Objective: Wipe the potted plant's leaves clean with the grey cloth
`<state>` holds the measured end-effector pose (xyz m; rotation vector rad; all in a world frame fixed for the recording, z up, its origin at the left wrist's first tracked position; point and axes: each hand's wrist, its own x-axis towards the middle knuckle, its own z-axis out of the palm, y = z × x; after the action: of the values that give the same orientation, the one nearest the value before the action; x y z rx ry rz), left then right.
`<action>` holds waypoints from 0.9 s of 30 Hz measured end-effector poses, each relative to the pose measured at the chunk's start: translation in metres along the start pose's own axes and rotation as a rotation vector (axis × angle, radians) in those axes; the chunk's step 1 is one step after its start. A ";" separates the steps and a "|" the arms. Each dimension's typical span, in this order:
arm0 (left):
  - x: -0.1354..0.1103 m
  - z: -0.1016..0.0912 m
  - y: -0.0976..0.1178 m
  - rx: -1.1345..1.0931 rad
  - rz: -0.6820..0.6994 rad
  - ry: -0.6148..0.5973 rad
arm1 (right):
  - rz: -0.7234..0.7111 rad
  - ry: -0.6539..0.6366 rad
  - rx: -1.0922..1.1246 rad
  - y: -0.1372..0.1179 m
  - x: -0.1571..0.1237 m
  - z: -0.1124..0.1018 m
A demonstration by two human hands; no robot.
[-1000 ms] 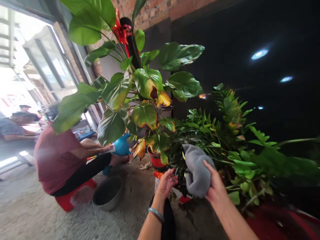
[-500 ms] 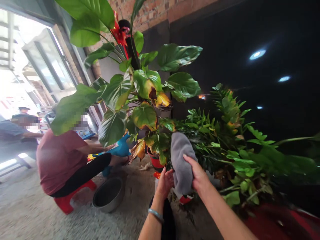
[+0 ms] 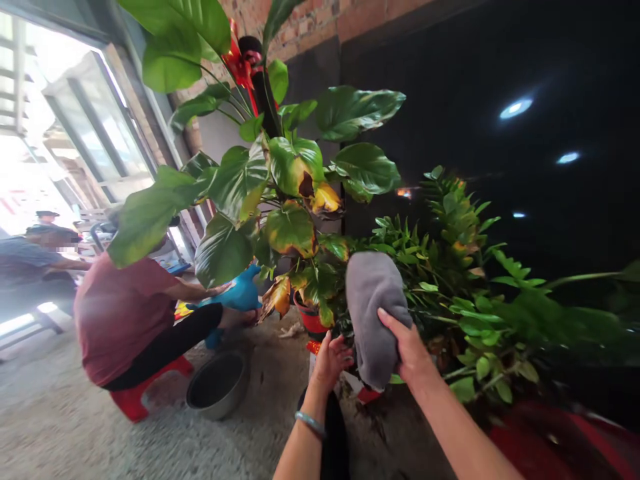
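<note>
My right hand (image 3: 410,350) grips a grey cloth (image 3: 373,307) and presses it against the small-leaved green plant (image 3: 450,280) in front of me. Beside the cloth's left edge is my left hand (image 3: 333,360), fingers curled among the plant's lower stems; what it holds is hidden. A bracelet (image 3: 311,423) circles my left wrist. Behind stands a tall plant with broad leaves (image 3: 290,180), some yellowed, in a red pot (image 3: 311,321).
A person in a maroon shirt (image 3: 117,313) squats on a red stool (image 3: 133,400) at the left, holding a blue object (image 3: 240,293). A metal bowl (image 3: 217,387) sits on the gravel floor. Another person (image 3: 30,260) sits farther left. Dark wall behind.
My right hand carried the grey cloth left and upward along the plant, then slightly right. My left hand closed in beside the cloth.
</note>
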<state>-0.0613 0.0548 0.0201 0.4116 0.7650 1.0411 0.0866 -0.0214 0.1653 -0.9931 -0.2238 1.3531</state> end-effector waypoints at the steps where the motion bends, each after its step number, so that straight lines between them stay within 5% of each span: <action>1: -0.001 0.002 0.001 0.001 -0.003 0.023 | 0.050 0.036 -0.004 0.005 0.005 -0.003; 6: -0.013 0.014 0.006 -0.022 0.026 0.056 | 0.371 0.041 -0.049 0.062 -0.013 -0.040; 8: -0.017 0.018 0.007 -0.043 0.045 0.060 | 0.370 -0.026 -0.065 0.076 -0.026 -0.049; 13: -0.034 0.017 0.012 -0.081 0.129 0.246 | 0.113 -0.054 -0.077 0.057 -0.032 -0.047; 19: -0.096 0.033 -0.016 -0.151 0.070 0.173 | -0.187 0.068 -0.234 0.035 -0.034 -0.055; 23: -0.131 0.062 -0.042 -0.160 -0.101 0.077 | -0.439 -0.118 -0.521 0.045 -0.039 -0.062; 27: -0.142 0.081 -0.044 -0.227 -0.251 0.104 | -0.628 -0.276 -0.709 0.055 -0.039 -0.073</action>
<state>-0.0154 -0.0882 0.0988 0.0643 0.7592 0.9056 0.0853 -0.0954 0.0984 -1.1664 -1.1843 0.8151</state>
